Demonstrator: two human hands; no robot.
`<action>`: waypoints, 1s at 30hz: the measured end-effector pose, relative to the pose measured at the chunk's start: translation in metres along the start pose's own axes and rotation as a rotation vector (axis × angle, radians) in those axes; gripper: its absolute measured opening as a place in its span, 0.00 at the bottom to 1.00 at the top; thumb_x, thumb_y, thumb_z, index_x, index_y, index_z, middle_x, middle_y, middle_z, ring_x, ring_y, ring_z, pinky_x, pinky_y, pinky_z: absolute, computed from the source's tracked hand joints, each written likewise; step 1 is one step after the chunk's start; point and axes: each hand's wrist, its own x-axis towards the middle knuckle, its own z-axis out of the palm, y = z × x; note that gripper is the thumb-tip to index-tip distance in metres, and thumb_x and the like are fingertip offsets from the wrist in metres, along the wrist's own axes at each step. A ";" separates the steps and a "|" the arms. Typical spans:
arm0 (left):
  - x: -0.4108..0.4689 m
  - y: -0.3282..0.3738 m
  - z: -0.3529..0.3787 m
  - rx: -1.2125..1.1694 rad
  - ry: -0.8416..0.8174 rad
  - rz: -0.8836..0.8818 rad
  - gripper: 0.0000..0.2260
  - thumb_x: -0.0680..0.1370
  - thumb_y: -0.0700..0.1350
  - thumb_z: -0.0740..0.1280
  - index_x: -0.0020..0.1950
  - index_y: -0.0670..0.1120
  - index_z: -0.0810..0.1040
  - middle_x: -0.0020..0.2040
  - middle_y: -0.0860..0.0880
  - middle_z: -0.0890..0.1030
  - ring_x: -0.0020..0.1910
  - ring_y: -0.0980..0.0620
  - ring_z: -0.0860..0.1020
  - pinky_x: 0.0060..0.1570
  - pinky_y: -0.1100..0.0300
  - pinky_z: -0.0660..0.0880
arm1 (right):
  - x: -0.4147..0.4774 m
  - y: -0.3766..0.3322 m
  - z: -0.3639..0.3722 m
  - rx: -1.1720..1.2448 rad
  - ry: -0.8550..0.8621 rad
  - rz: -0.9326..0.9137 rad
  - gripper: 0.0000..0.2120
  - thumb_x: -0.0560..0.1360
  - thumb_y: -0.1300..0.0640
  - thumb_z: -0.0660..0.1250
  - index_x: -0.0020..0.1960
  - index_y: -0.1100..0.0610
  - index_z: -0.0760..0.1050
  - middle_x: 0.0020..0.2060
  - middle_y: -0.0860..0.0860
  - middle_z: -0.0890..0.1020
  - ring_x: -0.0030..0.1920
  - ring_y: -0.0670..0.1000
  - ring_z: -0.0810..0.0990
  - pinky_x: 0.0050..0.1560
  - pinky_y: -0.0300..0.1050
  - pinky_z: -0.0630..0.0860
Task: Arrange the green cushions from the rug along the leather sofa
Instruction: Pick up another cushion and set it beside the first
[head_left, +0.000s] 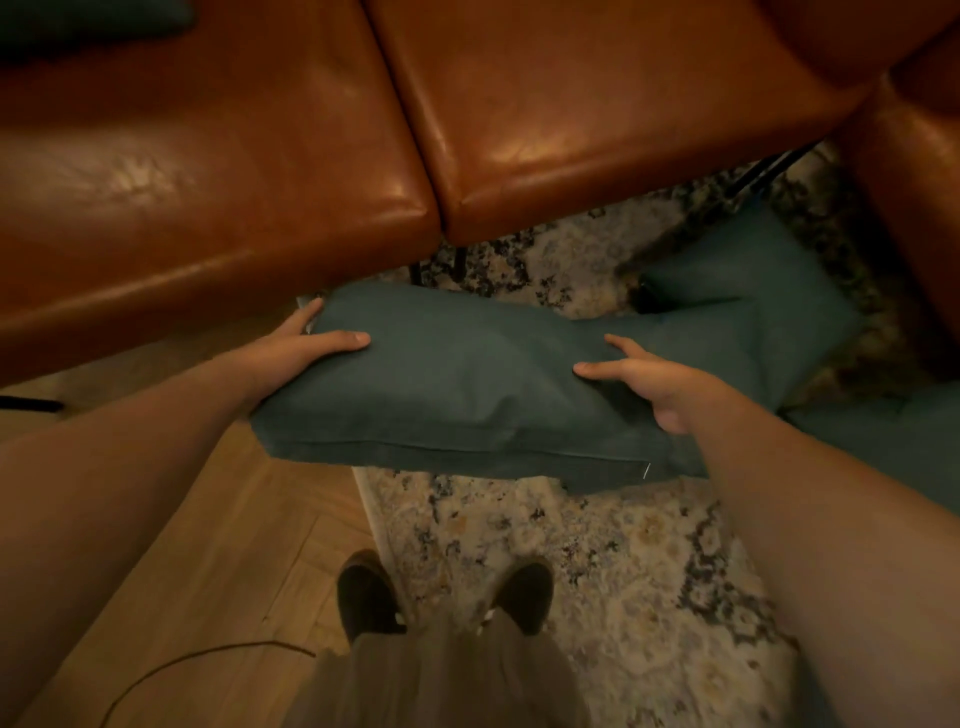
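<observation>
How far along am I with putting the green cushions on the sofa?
One dark cushion seems to sit on the leather sofa, top left. The left hand and right hand grip a second cushion, off the rug. At least a third cushion lies on the rug, right, still to move.

A home living room: a tan leather sofa (291, 156) stands over a patterned rug (597, 561) on wood flooring (218, 545).

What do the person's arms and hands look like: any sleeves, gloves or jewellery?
The left hand and right hand are bare: no gloves, rings or watch show. Both arms are bare to the frame's edge, with no sleeves in view. Below are light trousers and dark shoes.
</observation>
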 end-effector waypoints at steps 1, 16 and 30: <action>-0.010 0.010 -0.005 0.008 -0.004 0.007 0.45 0.72 0.61 0.77 0.84 0.63 0.58 0.79 0.49 0.69 0.60 0.44 0.81 0.48 0.50 0.80 | -0.010 -0.008 -0.004 -0.027 0.002 -0.011 0.43 0.71 0.48 0.81 0.80 0.40 0.63 0.69 0.53 0.73 0.64 0.62 0.78 0.63 0.63 0.79; -0.149 0.081 -0.063 -0.357 0.093 0.235 0.18 0.77 0.47 0.76 0.66 0.52 0.79 0.65 0.45 0.81 0.63 0.43 0.80 0.56 0.47 0.79 | -0.165 -0.074 -0.043 0.122 0.126 -0.317 0.14 0.76 0.52 0.77 0.60 0.53 0.83 0.59 0.55 0.85 0.62 0.57 0.81 0.56 0.53 0.76; -0.210 0.153 -0.050 0.111 0.528 0.451 0.30 0.75 0.63 0.74 0.71 0.51 0.71 0.62 0.51 0.80 0.51 0.52 0.82 0.36 0.56 0.84 | -0.216 -0.143 -0.059 0.267 0.434 -0.675 0.38 0.64 0.45 0.85 0.66 0.28 0.68 0.72 0.49 0.72 0.71 0.53 0.75 0.71 0.56 0.75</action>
